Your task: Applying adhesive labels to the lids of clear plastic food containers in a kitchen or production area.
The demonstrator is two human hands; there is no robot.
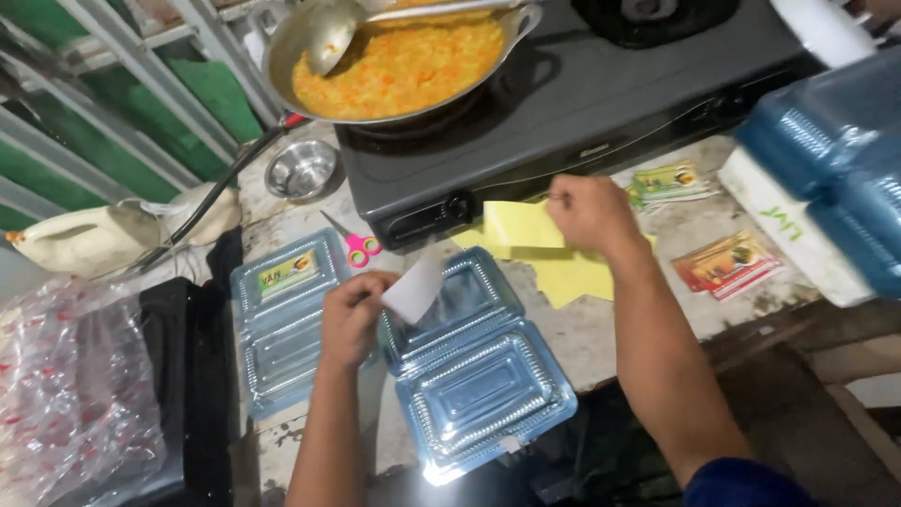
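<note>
**Paper slip over an open clear box**

My left hand (349, 314) pinches a small white paper slip (413, 289) in its fingers, just above the open clear plastic box (474, 361) on the table (657, 300). My right hand (587, 211) is farther off, its fingers closed on the edge of the yellow sheets (544, 249) by the black stove (563, 113). 1 more open box (286, 324) lies left, with pink scissors (357, 246) beyond it. A pan of orange food (399, 66) sits on the stove.

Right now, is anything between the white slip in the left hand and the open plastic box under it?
Nothing visible. The left hand holds the white slip right above the open clear box, whose inside looks empty.
</note>
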